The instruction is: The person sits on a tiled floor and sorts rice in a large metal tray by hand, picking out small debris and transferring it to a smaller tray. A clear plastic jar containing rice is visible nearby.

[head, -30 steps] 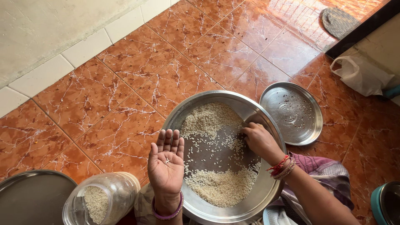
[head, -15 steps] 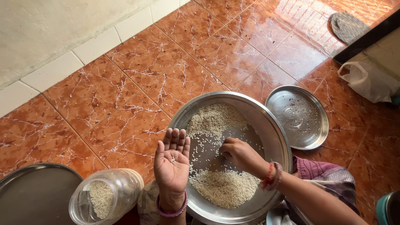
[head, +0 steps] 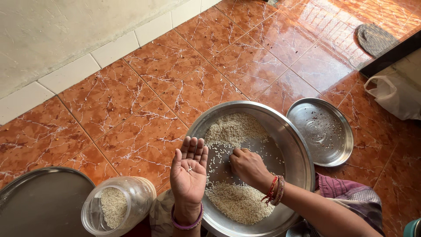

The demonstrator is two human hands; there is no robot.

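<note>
The left hand [head: 188,175] lies open and flat over the big steel plate [head: 294,145], holding tiny bits, while the right hand [head: 247,166] pinches rice [head: 234,129] there; tipping could spill them.

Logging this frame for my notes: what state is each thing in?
Left hand: open, palm up, few grains on it.
Right hand: fingers down in the rice.
Large steel plate: rice in two heaps.
Small steel plate: only specks.
Clear jar: tipped, partly filled.
</note>
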